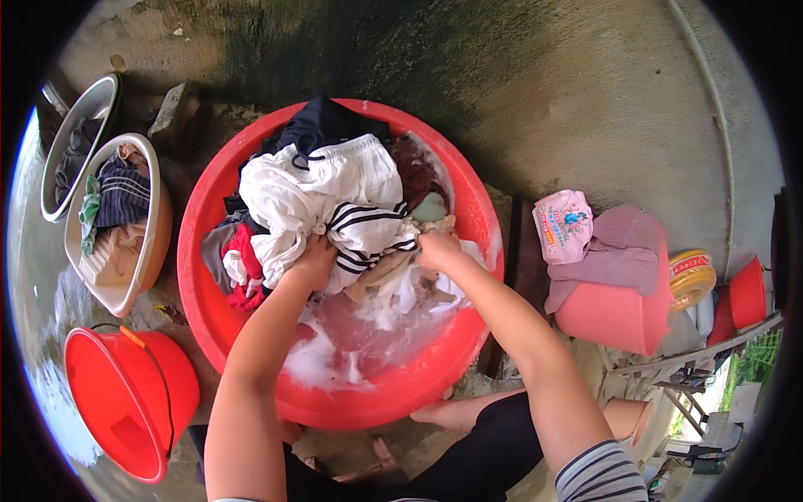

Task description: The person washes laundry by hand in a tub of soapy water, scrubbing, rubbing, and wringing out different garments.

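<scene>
A wide red basin (205, 284) in front of me holds a heap of wet clothes and foamy water (335, 351). On top of the heap lies a pair of white pants (288, 188) with an elastic waist, a dark drawstring and black stripes. My left hand (314, 263) is closed on the bunched white cloth near the middle. My right hand (437, 251) grips the striped part at its right end; its fingertips are partly hidden. Dark garments (322, 125) lie behind the pants, and red and white cloth (244, 259) sits to their left. Pale wet cloth (410, 284) trails into the suds.
At the left are a red bucket (171, 368), a cream tub (150, 243) with clothes, and a grey-white basin (48, 188). To the right, a pink bucket (615, 314) carries mauve cloth (619, 251) and a pink packet (565, 227). A concrete wall (569, 100) rises behind.
</scene>
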{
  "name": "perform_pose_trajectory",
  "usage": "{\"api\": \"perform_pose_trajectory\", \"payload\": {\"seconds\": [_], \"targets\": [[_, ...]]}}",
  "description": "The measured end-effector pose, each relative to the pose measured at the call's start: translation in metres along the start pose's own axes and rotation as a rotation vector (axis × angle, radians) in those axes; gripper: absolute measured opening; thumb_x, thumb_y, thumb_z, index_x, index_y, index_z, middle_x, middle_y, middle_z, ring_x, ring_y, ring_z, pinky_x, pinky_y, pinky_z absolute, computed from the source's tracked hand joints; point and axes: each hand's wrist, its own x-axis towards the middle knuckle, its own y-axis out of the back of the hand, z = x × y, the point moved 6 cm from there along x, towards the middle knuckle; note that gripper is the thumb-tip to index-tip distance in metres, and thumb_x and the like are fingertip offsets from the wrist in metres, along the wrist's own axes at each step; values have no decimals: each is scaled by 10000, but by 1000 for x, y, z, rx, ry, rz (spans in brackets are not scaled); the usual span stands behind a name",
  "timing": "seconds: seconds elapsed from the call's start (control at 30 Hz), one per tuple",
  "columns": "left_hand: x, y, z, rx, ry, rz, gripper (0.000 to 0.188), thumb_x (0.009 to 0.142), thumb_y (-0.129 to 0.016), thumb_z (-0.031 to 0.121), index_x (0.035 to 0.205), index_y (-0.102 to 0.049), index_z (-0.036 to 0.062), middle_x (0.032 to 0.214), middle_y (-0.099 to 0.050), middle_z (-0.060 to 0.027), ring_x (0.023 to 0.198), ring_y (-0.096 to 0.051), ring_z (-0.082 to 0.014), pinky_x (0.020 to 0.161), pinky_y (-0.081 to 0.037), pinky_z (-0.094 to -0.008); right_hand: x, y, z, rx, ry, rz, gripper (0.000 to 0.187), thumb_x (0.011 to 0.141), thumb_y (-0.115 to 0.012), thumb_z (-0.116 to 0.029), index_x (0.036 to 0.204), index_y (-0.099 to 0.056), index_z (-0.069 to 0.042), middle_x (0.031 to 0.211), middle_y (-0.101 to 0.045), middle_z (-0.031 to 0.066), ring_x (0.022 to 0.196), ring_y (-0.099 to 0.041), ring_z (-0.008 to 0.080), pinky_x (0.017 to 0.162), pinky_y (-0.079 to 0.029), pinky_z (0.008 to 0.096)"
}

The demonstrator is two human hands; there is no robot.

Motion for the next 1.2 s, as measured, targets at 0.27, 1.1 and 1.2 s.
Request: {"api": "perform_pose_trajectory", "payload": {"seconds": [0.27, 1.1, 1.2], "targets": [[-161, -51, 97, 493, -819, -57, 300, 727, -464, 255, 974, -564, 115, 1060, -506, -84, 1039, -417, -258, 854, -325, -490, -132, -126, -91, -257, 751, 257, 331, 763, -454, -171, 1088, -497, -128, 1247, -369, 120, 1027, -419, 347, 749, -394, 503], [-62, 7, -83, -67, 63, -218, 650, 687, -559, 490, 1137, -492, 26, 1267, -386, -152, 1183, -344, -268, 962, -282, -348, -57, -85, 37, -480, 556, 444, 100, 634, -524, -113, 596, -616, -121, 722, -590, 4, 867, -501, 156, 773, -364, 361], [-70, 0, -78, -259, 359, -488, 639, 665, -594, 494, 1071, -537, 4, 1052, -549, -192, 967, -531, -290, 831, -410, -352, -64, -85, 30, -291, 294, 341, 92, 651, -521, -108, 628, -610, -108, 744, -597, 29, 864, -516, 183, 752, -369, 364]]}}
